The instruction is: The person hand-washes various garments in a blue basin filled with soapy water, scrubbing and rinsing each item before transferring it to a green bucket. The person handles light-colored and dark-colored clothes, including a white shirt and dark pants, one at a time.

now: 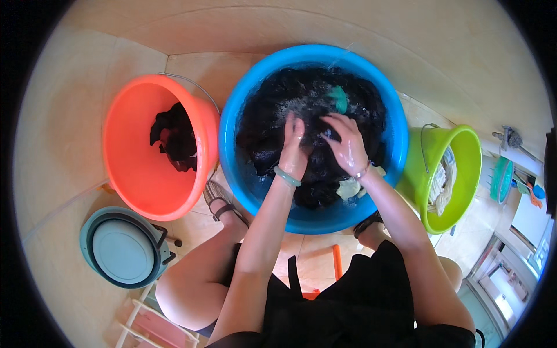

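Observation:
A large round blue tub (228,119) stands in front of me, filled with water and soaked black clothes (264,127). Over its middle are both my wet hands. My left hand (294,152), with a pale green bangle (288,177) at the wrist, has its fingers upward and slightly apart. To its right my right hand (350,149) is open, its fingers spread and curved, a thin bracelet (363,171) on the wrist. Neither hand visibly holds anything. A green piece (337,98) shows among the clothes at the far side, and a pale cloth (348,188) at the near right.
Left of the tub an orange bucket (133,156) holds dark clothes (176,136); nested grey basins (125,246) stand nearer me. A lime green bucket (469,168) with whitish cloth (442,184) is on the right. Beyond the tub rises a tiled wall (325,23). My feet flank the tub.

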Motion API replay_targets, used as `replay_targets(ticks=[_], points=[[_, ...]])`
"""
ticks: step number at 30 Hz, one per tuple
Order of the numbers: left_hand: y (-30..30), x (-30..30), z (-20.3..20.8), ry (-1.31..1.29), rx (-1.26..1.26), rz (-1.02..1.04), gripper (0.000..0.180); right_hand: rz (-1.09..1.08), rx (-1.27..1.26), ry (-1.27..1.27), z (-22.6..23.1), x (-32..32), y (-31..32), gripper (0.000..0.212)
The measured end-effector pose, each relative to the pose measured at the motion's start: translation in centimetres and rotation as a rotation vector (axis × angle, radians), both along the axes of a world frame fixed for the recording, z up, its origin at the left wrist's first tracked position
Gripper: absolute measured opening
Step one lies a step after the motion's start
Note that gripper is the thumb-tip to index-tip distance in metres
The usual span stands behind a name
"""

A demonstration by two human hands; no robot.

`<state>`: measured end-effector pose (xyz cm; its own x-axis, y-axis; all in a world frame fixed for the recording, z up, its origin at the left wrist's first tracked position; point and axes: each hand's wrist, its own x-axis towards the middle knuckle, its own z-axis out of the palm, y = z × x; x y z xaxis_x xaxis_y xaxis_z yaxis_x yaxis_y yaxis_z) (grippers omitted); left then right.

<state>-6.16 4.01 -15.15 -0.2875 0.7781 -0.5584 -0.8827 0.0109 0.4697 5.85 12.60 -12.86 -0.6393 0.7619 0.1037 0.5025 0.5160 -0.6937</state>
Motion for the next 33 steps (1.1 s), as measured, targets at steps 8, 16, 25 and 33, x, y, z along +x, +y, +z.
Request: replay_targets(ticks=[8,16,25,33], points=[[0.0,0.7,4.7,-0.254,0.261,-0.086,0.069,0.533,0.188,-0.137,12.8,2.4,-7.4,0.033],[-0.9,4.2,3.9,-0.572,0.464,0.009,0.053,0.164,0.448,0.03,13.6,-1.4,-8.2,0.038],[-1.2,4.5,4.6,-0.372,0.28,0.314,0.039,0.004,0.163,0.409,9.2,-2.7,-3.8,0.012],[-0.7,3.4,2.0,0.267,-0.208,0.208,0.031,-0.351,0.015,-0.014,-2.7,2.9,2.5,0.023]])
